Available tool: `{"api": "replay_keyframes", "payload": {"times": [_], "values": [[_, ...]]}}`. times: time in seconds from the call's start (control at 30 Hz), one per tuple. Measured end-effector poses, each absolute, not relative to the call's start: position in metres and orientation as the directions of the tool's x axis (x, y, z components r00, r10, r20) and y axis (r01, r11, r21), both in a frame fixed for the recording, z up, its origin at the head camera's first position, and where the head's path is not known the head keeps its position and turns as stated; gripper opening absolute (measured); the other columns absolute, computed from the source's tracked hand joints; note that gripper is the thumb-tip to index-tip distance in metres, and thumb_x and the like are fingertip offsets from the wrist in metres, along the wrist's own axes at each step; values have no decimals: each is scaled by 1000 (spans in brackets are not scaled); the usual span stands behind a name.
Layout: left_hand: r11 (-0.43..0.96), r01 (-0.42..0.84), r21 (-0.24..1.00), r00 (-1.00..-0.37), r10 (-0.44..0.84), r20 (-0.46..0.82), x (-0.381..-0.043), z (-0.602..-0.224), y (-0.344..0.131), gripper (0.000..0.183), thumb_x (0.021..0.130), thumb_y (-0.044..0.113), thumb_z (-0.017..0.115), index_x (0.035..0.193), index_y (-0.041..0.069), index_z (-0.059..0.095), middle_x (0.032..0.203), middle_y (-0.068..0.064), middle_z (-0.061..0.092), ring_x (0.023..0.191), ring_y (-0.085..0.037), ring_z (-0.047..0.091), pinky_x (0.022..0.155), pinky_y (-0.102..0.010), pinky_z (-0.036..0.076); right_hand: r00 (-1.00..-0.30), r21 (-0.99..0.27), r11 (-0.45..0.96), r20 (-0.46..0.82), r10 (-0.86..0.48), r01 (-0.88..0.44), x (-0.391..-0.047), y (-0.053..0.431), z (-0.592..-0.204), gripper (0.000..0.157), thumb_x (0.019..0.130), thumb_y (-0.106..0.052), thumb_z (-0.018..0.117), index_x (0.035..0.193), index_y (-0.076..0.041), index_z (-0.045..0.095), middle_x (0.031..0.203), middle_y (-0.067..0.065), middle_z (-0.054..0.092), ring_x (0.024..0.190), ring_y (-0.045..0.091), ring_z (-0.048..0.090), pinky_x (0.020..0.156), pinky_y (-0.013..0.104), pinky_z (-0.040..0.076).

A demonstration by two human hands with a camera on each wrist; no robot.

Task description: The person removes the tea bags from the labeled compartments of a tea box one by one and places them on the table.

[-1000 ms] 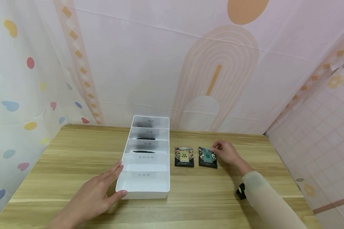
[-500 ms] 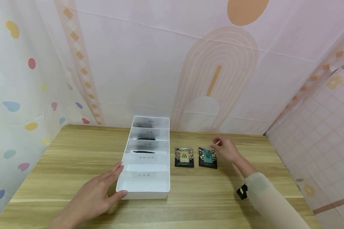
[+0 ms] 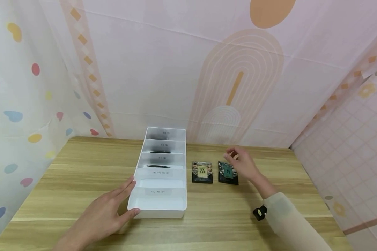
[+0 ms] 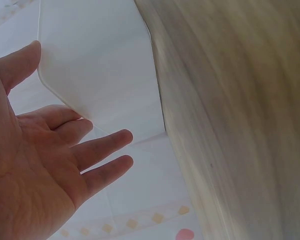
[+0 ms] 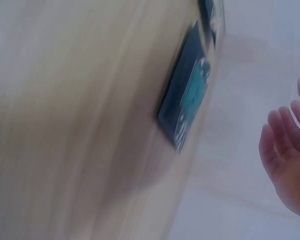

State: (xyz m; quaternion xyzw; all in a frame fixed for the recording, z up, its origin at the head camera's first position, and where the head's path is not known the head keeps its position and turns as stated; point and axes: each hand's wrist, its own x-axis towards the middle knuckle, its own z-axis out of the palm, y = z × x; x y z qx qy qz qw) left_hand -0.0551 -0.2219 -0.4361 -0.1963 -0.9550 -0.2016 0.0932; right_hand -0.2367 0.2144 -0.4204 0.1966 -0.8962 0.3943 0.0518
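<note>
As your spread left hand (image 3: 104,210) touches the box (image 3: 160,213) — steady it | right hand (image 3: 244,166) loose, empty | pinch the green packet (image 3: 227,175) gently

Indoor nook, cloth-screened, kind of building can't be told. Wood-grain table (image 3: 66,174) in the middle; creased arch-print backdrop (image 3: 163,69) hangs behind the table, dotted cloth (image 3: 25,101) along table's left side, grid-and-flower cloth (image 3: 358,146) along table's right side, walling it on three sides.
</note>
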Motion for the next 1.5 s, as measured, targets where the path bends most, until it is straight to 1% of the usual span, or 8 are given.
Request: {"api": "replay_keyframes", "payload": {"times": [0.13, 0.27, 0.37, 0.6, 0.93, 1.17, 1.4, 1.5], "values": [[843, 411, 347, -907, 337, 254, -56, -436, -221, 82, 94, 49, 76, 153, 0, 50, 161, -13, 46, 123, -40, 66, 94, -56, 56, -902, -687, 587, 285, -325, -429, -233, 203, -419, 27, 102, -15, 71, 123, 1, 70, 116, 16, 68, 101, 27, 62, 78, 37, 54], [844, 411, 345, -906, 337, 256, -56, -436, -221, 82, 94, 49, 77, 153, -1, 51, 161, -13, 46, 124, -40, 65, 94, -56, 56, -885, -679, 571, 305, -352, -461, -229, 192, -419, 32, 102, -16, 71, 129, 2, 68, 125, 21, 66, 110, 34, 60, 86, 44, 53], [844, 412, 344, -906, 338, 256, -56, -436, -221, 81, 94, 49, 77, 153, -1, 51, 161, -13, 46, 124, -39, 65, 94, -56, 56, -877, -678, 562, 311, -365, -474, -227, 184, -419, 36, 102, -16, 72, 132, 1, 67, 131, 20, 64, 116, 39, 58, 91, 50, 52], [845, 413, 341, -905, 341, 253, -56, -436, -222, 82, 94, 49, 76, 153, -1, 50, 161, -13, 46, 123, -40, 65, 94, -56, 56, -847, -675, 520, 347, -402, -524, -220, 161, -417, 34, 99, -10, 74, 131, 0, 68, 131, 15, 66, 117, 35, 59, 95, 61, 51], [843, 417, 340, -904, 347, 249, -56, -435, -221, 81, 95, 50, 75, 153, -1, 51, 162, -12, 45, 125, -40, 65, 96, -57, 55, -844, -653, 543, 332, -421, -528, -213, 129, -411, 37, 101, -22, 73, 134, -6, 68, 135, 9, 65, 124, 29, 58, 103, 53, 50], [841, 422, 338, -901, 348, 258, -55, -435, -222, 81, 95, 49, 76, 153, -2, 51, 162, -13, 45, 125, -39, 65, 95, -56, 56, -786, -585, 532, 382, -486, -613, -208, 106, -411, 40, 98, -21, 75, 132, -2, 69, 132, 11, 67, 127, 32, 57, 107, 52, 47], [842, 422, 336, -900, 346, 264, -55, -435, -222, 81, 94, 49, 76, 152, -2, 51, 161, -13, 46, 125, -39, 65, 95, -56, 56, -759, -564, 530, 317, -569, -633, -202, 82, -410, 43, 100, -24, 72, 138, -4, 66, 139, 12, 61, 133, 31, 53, 112, 51, 44], [843, 420, 337, -902, 344, 263, -55, -435, -222, 81, 94, 48, 77, 152, -2, 52, 161, -13, 47, 124, -39, 65, 95, -56, 56, -737, -555, 516, 306, -603, -653, -201, 73, -412, 44, 101, -25, 72, 139, -5, 65, 139, 11, 60, 132, 30, 53, 112, 50, 44]]}}
